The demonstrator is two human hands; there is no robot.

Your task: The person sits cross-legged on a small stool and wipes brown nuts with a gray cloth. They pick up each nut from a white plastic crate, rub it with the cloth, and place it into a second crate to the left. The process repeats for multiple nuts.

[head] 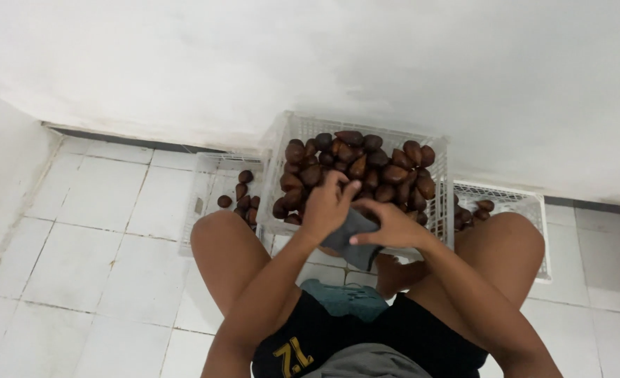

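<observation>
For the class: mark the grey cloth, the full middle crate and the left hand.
grey cloth (352, 241), head view, its middle fold.
full middle crate (442, 210), head view, right wall.
left hand (326, 204), head view, back of hand.

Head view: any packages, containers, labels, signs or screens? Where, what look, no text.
Middle crate: white plastic lattice box, centre, heaped with brown scaly fruit.
Left crate: white lattice, lower, few fruit.
Right crate: white lattice, behind the right knee, few fruit.
Shorts print: yellow marking on black shorts, bottom centre.
Both hands, left hand and right hand, hold a dark grey cloth.
No signs or screens.
</observation>
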